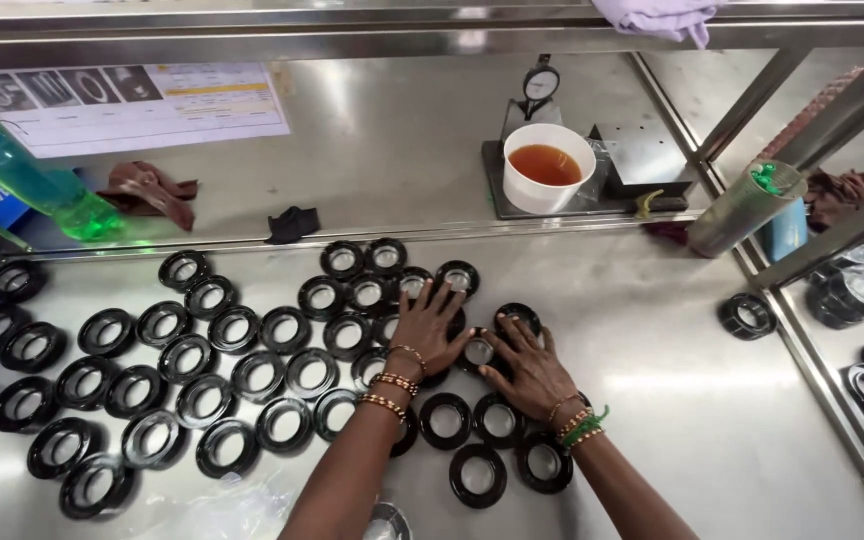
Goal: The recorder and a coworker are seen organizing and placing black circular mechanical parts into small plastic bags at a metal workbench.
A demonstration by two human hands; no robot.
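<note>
Both hands, left hand [430, 325] and right hand [529, 372], spread flat on glossy black rubber rings [258, 375].

A white cup [549, 167] of brown liquid, green bottle [32, 185], dial gauge [540, 83].

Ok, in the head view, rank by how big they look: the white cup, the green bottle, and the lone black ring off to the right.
1. green bottle
2. white cup
3. lone black ring
All three sit at different distances, so this is apparent size only.
</note>
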